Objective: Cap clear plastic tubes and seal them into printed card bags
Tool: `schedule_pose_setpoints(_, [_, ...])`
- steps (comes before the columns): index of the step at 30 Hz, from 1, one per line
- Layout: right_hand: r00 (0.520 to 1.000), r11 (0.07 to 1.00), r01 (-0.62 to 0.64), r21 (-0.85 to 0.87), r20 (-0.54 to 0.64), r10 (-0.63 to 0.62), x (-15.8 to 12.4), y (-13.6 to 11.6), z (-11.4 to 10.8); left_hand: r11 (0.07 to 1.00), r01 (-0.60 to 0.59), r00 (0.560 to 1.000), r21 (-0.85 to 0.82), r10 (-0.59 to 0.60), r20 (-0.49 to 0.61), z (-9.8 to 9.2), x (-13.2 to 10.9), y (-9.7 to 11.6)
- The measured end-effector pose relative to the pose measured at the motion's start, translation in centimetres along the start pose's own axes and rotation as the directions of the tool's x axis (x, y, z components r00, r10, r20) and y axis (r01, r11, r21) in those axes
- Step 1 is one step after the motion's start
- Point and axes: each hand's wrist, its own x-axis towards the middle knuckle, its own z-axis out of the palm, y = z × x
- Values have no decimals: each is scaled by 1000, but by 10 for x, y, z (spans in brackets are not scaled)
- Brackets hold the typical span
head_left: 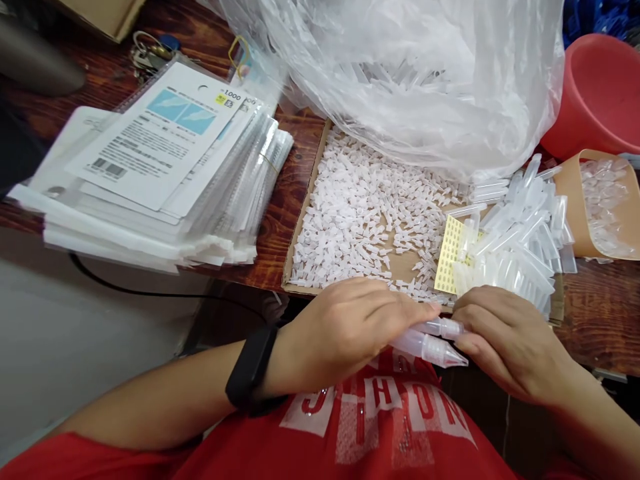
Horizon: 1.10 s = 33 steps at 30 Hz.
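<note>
My left hand (pixel 350 327) is closed round two small clear plastic dropper bottles (pixel 433 343) with pointed tips, held just below the table's front edge. My right hand (pixel 505 340) meets them from the right, its fingers pinched at the bottles' capped ends. A black band sits on my left wrist (pixel 250 370). Just beyond the hands lies a shallow cardboard tray (pixel 300 227) full of small white plastic nozzle pieces (pixel 360 213). A pile of clear tube bodies (pixel 520 240) lies on the tray's right part, beside a yellow sticker sheet (pixel 449 253).
A stack of clear packets with printed cards (pixel 160 167) fills the left of the wooden table (pixel 280 200). A big clear plastic bag (pixel 415 73) bulges behind the tray. At the right stand a red bowl (pixel 600 93) and a brown holder of clear caps (pixel 605 200). Keys (pixel 147 53) lie far left.
</note>
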Motion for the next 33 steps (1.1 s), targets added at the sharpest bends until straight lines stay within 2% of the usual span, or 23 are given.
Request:
schedule_pose_setpoints(2, [1000,999,-18,42,5,18,0,-2,2,998,-40,998,47,41,-40,1,0,1])
schedule_pose_setpoints(5, [998,997,-32,77,-52,36,1,-7,7,987,-108,988,121,120,-96,2,2,0])
schedule_pose_setpoints(8, [997,972,-76,222,-8,79,0,-8,10,968,-152,980,200,173,-94,0,3,-1])
schedule_pose_setpoints(9, [997,976,-75,205,-14,80,0,-8,11,963,-159,980,218,182,-87,-1,4,-2])
schedule_pose_setpoints(12, [996,1000,-11,5,-85,12,-2,-8,11,958,-179,977,223,199,-70,-3,5,-4])
schedule_pose_setpoints(13, [996,1000,-4,3,-91,4,-1,-9,11,960,-185,977,211,202,-65,-3,5,-5])
schedule_pose_setpoints(15, [996,979,-78,189,-26,84,0,-12,11,964,-192,976,181,207,-68,-2,4,-8])
schedule_pose_setpoints(17, [969,863,-246,441,135,207,1,-14,10,971,-200,973,134,212,-87,0,2,-11])
schedule_pose_setpoints(18, [949,804,-312,506,202,241,2,-14,9,977,-193,974,94,202,-98,2,2,-12])
schedule_pose_setpoints(19, [940,784,-338,521,222,258,1,-14,8,985,-168,980,30,170,-100,3,2,-12])
schedule_pose_setpoints(20, [945,807,-326,492,190,266,0,-12,8,993,-103,992,-62,97,-84,3,2,-13])
schedule_pose_setpoints(21, [956,850,-291,438,120,266,-2,-11,8,984,13,998,-176,-22,-52,4,4,-12])
schedule_pose_setpoints(22, [963,887,-263,379,41,268,-4,-9,10,937,166,984,-307,-177,-8,4,7,-12])
schedule_pose_setpoints(23, [959,905,-257,340,-27,283,-7,-7,13,836,321,942,-445,-331,57,4,10,-11])
schedule_pose_setpoints(24, [944,900,-279,337,-75,321,-8,-5,18,691,434,884,-578,-450,126,5,14,-10])
schedule_pose_setpoints(25, [920,874,-316,369,-105,377,-9,-5,25,536,479,835,-695,-522,173,6,18,-10])
schedule_pose_setpoints(26, [888,832,-352,429,-127,441,-8,-5,34,406,464,808,-787,-558,188,8,22,-10])
schedule_pose_setpoints(28, [815,726,-354,590,-186,549,1,-10,54,266,342,800,-901,-585,131,13,29,-11])
schedule_pose_setpoints(29, [782,667,-316,675,-214,586,9,-14,65,237,280,788,-930,-610,81,17,32,-11])
schedule_pose_setpoints(31, [731,545,-195,816,-250,635,27,-24,84,205,184,729,-961,-684,-6,25,35,-11])
schedule_pose_setpoints(33, [689,456,-94,885,-273,672,45,-32,100,182,118,668,-976,-742,-58,32,37,-10])
